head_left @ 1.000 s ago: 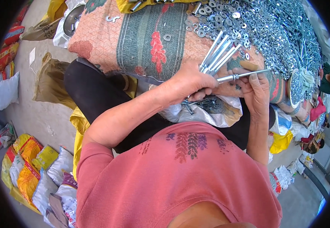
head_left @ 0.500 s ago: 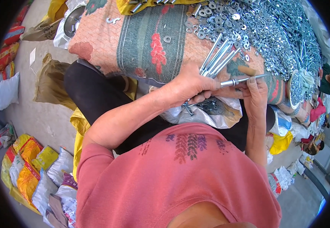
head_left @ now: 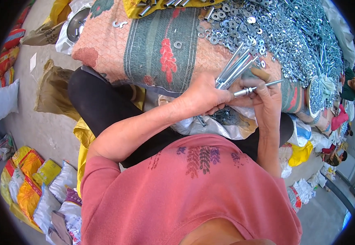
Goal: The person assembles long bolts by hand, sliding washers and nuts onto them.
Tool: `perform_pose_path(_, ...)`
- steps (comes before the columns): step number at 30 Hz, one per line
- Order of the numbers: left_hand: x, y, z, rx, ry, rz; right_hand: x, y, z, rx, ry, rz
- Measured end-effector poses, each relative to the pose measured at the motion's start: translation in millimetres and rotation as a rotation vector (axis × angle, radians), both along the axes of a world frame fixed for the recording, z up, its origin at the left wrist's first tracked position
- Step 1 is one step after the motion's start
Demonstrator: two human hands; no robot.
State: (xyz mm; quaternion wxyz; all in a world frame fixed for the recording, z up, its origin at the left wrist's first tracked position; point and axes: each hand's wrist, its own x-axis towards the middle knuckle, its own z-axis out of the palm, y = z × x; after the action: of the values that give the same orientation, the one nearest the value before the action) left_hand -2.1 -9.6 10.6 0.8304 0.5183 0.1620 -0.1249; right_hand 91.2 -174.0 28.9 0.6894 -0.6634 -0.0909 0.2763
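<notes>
My left hand is closed round a bundle of shiny steel sleeve anchor bolts, whose ends fan out up and to the right. One more anchor bolt sticks out sideways from the left fingers, its narrow end pointing right. My right hand pinches this bolt near its nut and washer. A tan finger cover sits on one right finger. Below the hands, an open white sack holds dark metal pieces. The left fingers partly hide the bolts' lower ends.
A patterned cloth-covered work surface lies ahead, with heaped washers and a pile of long bolts at its far right. Metal sleeves lie on yellow cloth. A round container stands right; filled sacks lie left. People sit far right.
My right hand has shifted slightly left and down, closer to my left hand. Less of the sideways bolt's sleeve shows between the hands. The left hand keeps its bundle.
</notes>
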Motion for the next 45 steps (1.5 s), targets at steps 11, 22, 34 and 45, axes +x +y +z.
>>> perform_pose_path(11, -2, -6, -9, 0.016, 0.054, -0.054, -5, -9, -1, -0.181, 0.077, 0.075)
perform_pose_path(22, 1, 7, 7, -0.009, 0.013, -0.012, -1, -26, 20, -0.374, -0.200, 0.178)
perform_pose_path(34, 1, 15, 5, -0.308, 0.000, 0.090, 74, -35, 3, -0.890, -0.946, 0.193)
perform_pose_path(45, 0, 8, 7, -0.138, -0.015, 0.086, 76, -7, -3, -0.793, -1.093, 0.239)
